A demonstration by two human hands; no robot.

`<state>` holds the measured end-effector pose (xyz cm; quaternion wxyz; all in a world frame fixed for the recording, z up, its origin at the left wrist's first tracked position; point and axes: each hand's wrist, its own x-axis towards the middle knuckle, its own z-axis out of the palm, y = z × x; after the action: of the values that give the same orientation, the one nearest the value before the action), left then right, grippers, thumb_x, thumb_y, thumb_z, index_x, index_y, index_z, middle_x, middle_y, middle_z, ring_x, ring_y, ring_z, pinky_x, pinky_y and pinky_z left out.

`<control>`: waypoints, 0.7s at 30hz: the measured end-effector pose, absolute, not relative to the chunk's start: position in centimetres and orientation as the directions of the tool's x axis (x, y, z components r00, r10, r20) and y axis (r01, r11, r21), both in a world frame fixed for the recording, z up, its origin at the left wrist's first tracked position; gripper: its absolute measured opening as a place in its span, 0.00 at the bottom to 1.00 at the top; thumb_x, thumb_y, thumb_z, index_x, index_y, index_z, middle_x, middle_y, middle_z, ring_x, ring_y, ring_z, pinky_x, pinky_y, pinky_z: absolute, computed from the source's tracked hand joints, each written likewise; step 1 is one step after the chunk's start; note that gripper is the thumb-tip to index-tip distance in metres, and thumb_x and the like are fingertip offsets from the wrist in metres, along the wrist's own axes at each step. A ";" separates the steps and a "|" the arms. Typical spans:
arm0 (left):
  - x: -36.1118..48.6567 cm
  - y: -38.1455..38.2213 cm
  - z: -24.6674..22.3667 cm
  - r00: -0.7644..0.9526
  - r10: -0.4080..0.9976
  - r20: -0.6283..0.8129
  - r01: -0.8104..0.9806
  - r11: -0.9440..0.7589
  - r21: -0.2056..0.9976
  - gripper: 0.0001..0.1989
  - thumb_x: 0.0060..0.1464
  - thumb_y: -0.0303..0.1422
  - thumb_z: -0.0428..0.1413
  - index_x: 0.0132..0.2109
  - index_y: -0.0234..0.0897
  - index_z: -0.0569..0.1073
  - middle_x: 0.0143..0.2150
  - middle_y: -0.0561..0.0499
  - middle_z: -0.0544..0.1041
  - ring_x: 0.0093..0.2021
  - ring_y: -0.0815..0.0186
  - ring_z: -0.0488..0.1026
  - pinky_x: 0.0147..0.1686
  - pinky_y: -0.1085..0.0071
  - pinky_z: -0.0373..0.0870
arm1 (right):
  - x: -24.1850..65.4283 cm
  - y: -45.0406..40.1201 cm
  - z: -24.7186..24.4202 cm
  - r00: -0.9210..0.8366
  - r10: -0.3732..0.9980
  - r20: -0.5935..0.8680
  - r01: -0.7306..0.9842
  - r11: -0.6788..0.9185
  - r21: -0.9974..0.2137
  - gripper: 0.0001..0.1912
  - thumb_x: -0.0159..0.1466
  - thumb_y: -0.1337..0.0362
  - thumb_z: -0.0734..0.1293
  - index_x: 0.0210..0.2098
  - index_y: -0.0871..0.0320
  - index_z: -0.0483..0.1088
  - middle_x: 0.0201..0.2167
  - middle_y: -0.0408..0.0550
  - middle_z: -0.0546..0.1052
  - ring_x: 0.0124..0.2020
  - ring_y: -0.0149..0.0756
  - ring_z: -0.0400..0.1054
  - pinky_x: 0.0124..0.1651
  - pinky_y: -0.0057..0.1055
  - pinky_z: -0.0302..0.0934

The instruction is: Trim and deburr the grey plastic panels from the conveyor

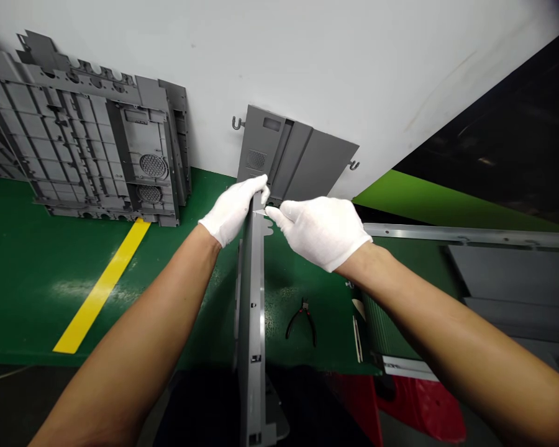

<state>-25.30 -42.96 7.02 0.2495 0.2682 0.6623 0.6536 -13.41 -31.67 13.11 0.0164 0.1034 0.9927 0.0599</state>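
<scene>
A grey moulded panel (256, 285) stands on its edge, running from the middle of the view down to my body. My left hand (237, 208), in a white glove, grips its far end with fingers wrapped over the top. My right hand (321, 230), also gloved in white, is closed in a pinch at the panel's right edge, around a small thin blade-like piece (259, 212) whose tip points left onto the edge. Most of that piece is hidden by the fingers.
Pliers (302, 320) lie on the green table (205, 298). Stacked grey panels (97, 136) lean at the left; another grey panel (326, 161) leans on the white wall between hooks. At the right are a metal rail (428, 233) and more panels (512, 273).
</scene>
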 end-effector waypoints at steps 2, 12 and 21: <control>-25.4 -43.0 7.1 -0.730 0.683 0.033 0.050 0.005 0.999 0.22 0.63 0.45 0.48 0.25 0.37 0.68 0.24 0.52 0.66 0.27 0.66 0.62 0.29 0.68 0.60 | -13.3 -31.7 13.1 -0.978 0.205 -0.032 0.200 0.973 0.113 0.37 0.71 0.39 0.45 0.36 0.57 0.74 0.24 0.52 0.75 0.34 0.45 0.73 0.35 0.34 0.58; -25.4 -42.8 6.8 -0.725 0.689 0.024 0.003 -0.032 0.999 0.22 0.62 0.46 0.49 0.26 0.37 0.68 0.23 0.52 0.67 0.25 0.66 0.63 0.29 0.68 0.64 | -13.1 -31.5 13.2 -0.981 0.183 -0.057 0.177 0.980 0.091 0.36 0.71 0.39 0.46 0.34 0.56 0.74 0.22 0.50 0.74 0.32 0.44 0.73 0.36 0.34 0.57; -25.8 -42.7 6.0 -0.700 0.714 -0.014 -0.124 -0.102 0.987 0.22 0.61 0.48 0.51 0.26 0.38 0.67 0.24 0.51 0.67 0.24 0.67 0.62 0.26 0.67 0.63 | -12.3 -30.9 12.3 -0.987 0.158 -0.012 0.158 0.974 -0.164 0.32 0.72 0.41 0.48 0.30 0.55 0.71 0.22 0.45 0.72 0.27 0.36 0.68 0.33 0.31 0.56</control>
<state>-25.75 -42.70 6.04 0.2993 0.2460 0.5997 0.7002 -12.27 -30.92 12.30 -0.0005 0.0797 0.9934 -0.0823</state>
